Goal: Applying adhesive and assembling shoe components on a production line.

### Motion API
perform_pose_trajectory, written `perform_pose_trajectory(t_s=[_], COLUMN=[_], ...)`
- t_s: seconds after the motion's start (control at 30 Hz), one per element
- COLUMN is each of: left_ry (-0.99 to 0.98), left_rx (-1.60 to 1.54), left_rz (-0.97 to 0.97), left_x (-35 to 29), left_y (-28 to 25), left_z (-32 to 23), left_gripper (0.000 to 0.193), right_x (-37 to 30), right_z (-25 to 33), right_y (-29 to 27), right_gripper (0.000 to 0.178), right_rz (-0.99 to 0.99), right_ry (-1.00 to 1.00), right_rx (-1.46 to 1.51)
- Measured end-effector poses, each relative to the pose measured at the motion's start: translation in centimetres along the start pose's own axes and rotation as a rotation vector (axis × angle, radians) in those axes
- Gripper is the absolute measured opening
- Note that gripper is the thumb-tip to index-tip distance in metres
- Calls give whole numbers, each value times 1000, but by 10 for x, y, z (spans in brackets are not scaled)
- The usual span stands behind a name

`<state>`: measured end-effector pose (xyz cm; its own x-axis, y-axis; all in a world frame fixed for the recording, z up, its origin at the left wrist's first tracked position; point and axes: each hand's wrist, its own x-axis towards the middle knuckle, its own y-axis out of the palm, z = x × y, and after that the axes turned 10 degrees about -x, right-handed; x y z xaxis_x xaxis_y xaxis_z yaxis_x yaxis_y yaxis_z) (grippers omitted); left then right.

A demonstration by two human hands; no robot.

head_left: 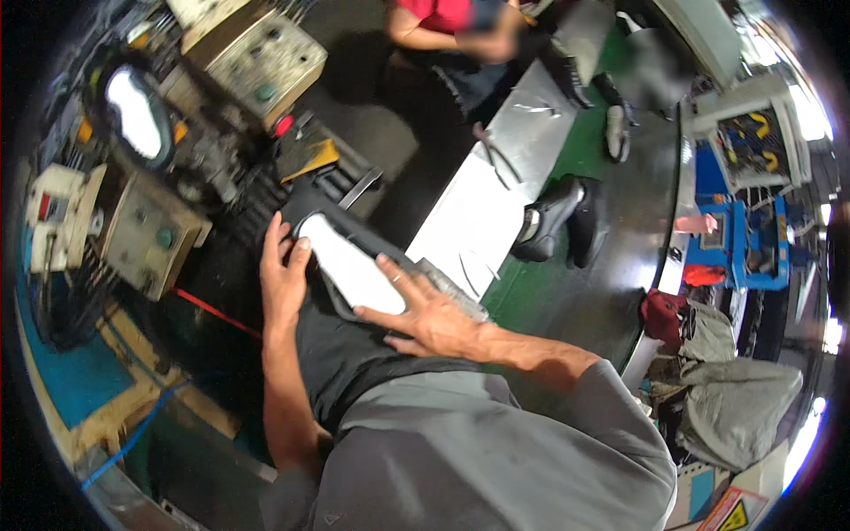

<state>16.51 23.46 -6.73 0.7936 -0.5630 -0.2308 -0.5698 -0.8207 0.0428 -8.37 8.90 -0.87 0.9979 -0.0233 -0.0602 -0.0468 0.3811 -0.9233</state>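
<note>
A white sole-shaped piece lies in a dark, sole-shaped holder in front of my body. My left hand is beside its far left end, fingers stretched and apart, the thumb at the piece's edge. Across the nearer right end, my right hand lies with spread fingers, covering part of the piece and holder. Neither hand is closed round anything.
Left stands a machine with another white sole shape and control boxes. To the right, black shoes and a white sheet lie by a green conveyor belt. A person in red sits beyond.
</note>
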Motion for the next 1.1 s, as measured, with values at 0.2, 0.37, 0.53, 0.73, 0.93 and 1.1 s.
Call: perform_pose_trajectory(t_s=[0.2, 0.37, 0.53, 0.73, 0.93, 1.1], left_ry=[239, 77, 62, 205, 134, 269], left_rx=[509, 204, -318, -507, -719, -638], left_rz=[75, 93, -312, -377, -98, -84], left_x=[41, 40, 87, 163, 230, 161], left_y=[1, -22, -95, -181, -169, -199], left_z=[1, 4, -7, -136, -183, -171], left_gripper=[32, 35, 56, 69, 74, 64], right_x=[3, 10, 13, 60, 179, 304], right_z=[-9, -12, -20, -21, -6, 25], right_y=[-6, -7, -26, -71, -125, -156], right_gripper=[72, 74, 71, 68, 71, 70], right_rz=[-54, -69, -113, -155, -346, -421], right_ry=[-50, -51, 79, 79, -134, -267], right_rx=[-3, 131, 134, 85, -47, -65])
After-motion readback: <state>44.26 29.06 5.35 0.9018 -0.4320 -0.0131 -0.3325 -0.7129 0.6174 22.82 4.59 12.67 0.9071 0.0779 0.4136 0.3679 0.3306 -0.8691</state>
